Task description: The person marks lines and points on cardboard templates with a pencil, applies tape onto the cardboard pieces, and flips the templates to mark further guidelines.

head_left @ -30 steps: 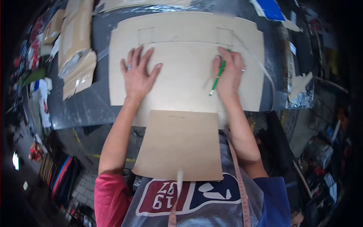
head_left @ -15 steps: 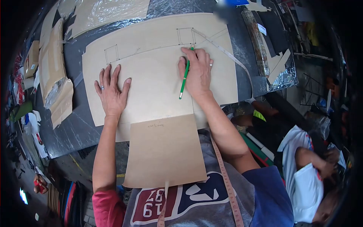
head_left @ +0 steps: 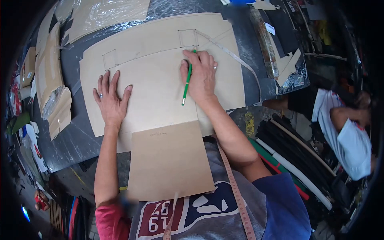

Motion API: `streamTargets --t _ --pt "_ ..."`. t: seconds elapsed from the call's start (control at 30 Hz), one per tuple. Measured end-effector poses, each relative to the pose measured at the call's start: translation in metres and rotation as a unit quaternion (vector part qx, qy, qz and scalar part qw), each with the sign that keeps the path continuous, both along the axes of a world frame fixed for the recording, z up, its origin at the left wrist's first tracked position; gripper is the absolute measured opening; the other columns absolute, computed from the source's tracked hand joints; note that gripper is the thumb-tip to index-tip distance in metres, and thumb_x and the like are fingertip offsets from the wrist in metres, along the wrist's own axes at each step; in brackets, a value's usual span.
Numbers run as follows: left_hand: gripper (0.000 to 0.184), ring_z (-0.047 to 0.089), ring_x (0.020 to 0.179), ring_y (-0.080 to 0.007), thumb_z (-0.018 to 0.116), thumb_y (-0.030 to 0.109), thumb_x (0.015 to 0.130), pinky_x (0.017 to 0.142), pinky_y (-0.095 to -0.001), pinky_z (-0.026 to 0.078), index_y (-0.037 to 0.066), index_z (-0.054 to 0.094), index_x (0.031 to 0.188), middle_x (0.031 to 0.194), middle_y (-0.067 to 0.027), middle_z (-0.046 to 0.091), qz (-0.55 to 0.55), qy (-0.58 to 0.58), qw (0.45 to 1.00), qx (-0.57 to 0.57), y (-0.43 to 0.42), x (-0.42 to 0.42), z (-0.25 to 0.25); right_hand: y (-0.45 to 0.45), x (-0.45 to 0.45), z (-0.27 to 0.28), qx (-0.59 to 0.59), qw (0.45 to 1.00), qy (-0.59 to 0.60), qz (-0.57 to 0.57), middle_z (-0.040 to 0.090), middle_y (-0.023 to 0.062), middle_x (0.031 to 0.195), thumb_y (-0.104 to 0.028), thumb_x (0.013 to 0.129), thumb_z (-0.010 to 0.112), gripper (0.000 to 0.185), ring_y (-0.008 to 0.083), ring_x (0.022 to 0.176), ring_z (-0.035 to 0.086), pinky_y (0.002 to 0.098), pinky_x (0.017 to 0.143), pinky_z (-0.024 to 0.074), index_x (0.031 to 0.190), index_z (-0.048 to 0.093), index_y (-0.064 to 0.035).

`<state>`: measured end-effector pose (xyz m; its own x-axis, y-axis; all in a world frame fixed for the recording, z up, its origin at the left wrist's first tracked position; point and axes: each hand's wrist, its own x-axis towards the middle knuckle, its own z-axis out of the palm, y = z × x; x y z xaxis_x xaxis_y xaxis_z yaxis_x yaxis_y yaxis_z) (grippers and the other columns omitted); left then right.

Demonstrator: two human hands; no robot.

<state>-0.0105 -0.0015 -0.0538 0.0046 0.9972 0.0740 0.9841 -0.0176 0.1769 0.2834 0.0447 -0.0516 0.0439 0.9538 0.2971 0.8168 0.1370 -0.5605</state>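
Note:
A large beige paper sheet lies on the dark table, with two small rectangles and a long curved line drawn in pencil. My left hand rests flat on it, fingers spread, just below the left rectangle. My right hand grips a green pencil, its tip at the line under the right rectangle. A narrow measuring strip runs from that rectangle's corner over the sheet's right edge. Nearest my body, a browner paper piece overlaps the sheet and hangs past the table edge.
Cardboard packaging lies on the table's left side. Plastic-wrapped sheets are at the back. Scraps and a wrapped bar lie at the right. A person in a white shirt is at the right, beside fabric rolls.
The view has turned and shifted, so the table appears tilted and further left. The person in white has come into view at the right. Both hands keep nearly the same places on the sheet.

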Motion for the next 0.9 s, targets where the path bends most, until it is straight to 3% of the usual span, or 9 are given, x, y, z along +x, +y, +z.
streamTargets --t 0.1,0.23,0.33,0.47,0.6,0.73,0.9 --pt "0.068 0.026 0.16 -0.0302 0.065 0.06 0.097 0.128 -0.0637 0.01 0.03 0.05 0.157 0.168 -0.0055 0.038 0.012 -0.01 1.0 -0.006 0.0 -0.003 0.002 0.0 -0.002 0.002 -0.042 0.999 0.019 0.008 0.063 0.0106 0.112 -0.014 0.095 0.07 0.029 0.0304 0.11 0.058 0.0482 0.099 0.0403 0.124 0.073 -0.0118" --pt "0.069 0.027 0.16 -0.0305 0.065 0.061 0.097 0.128 -0.064 0.01 0.031 0.05 0.157 0.167 -0.0054 0.038 0.01 -0.017 1.0 -0.001 -0.001 -0.004 0.0 0.005 0.008 -0.004 0.021 0.994 0.11 -0.012 0.065 0.0109 0.115 -0.014 0.102 0.067 0.024 0.0232 0.106 0.061 0.0416 0.095 0.0447 0.125 0.072 -0.0097" --pt "0.069 0.027 0.159 -0.0308 0.065 0.061 0.097 0.128 -0.0641 0.011 0.031 0.05 0.157 0.167 -0.0054 0.039 0.011 -0.011 1.0 -0.001 -0.001 -0.005 0.0 0.013 0.02 0.012 -0.042 0.958 0.281 0.026 0.068 0.0091 0.112 -0.015 0.106 0.066 0.02 0.0127 0.097 0.062 0.0307 0.083 0.0484 0.123 0.07 -0.0058" --pt "0.069 0.028 0.159 -0.0312 0.065 0.062 0.097 0.128 -0.0642 0.011 0.032 0.051 0.157 0.167 -0.0054 0.039 0.012 -0.008 1.0 -0.002 -0.001 -0.004 0.0 0.036 0.018 0.007 -0.022 0.935 0.352 0.035 0.067 0.0028 0.095 -0.015 0.104 0.071 0.014 0.0057 0.081 0.057 0.0229 0.069 0.0457 0.112 0.069 -0.0038" --pt "0.068 0.027 0.16 -0.0301 0.063 0.061 0.098 0.129 -0.0613 0.01 0.03 0.05 0.158 0.167 -0.0059 0.039 0.012 0.0 1.0 -0.008 -0.001 -0.003 0.002 0.045 0.021 0.002 -0.086 0.951 0.293 0.037 0.066 0.0041 0.082 -0.01 0.098 0.074 0.013 0.0096 0.073 0.06 0.0271 0.064 0.0492 0.097 0.063 -0.0037" --pt "0.068 0.026 0.16 -0.0294 0.062 0.061 0.099 0.129 -0.0598 0.009 0.029 0.05 0.158 0.167 -0.0061 0.039 0.014 0.007 1.0 -0.015 -0.002 -0.003 0.003 0.043 0.02 -0.003 -0.084 0.95 0.3 0.036 0.064 0.0023 0.076 -0.009 0.095 0.076 0.019 0.0079 0.067 0.058 0.0261 0.06 0.0482 0.089 0.059 -0.004" --pt "0.069 0.028 0.159 -0.0314 0.063 0.064 0.097 0.128 -0.0642 0.011 0.032 0.051 0.156 0.166 -0.0065 0.039 0.014 -0.009 1.0 -0.01 -0.001 -0.004 0.001 0.043 0.018 -0.006 -0.063 0.949 0.306 0.04 0.063 0.0022 0.074 -0.006 0.092 0.077 0.017 0.0084 0.064 0.057 0.0263 0.058 0.0472 0.09 0.06 -0.004"
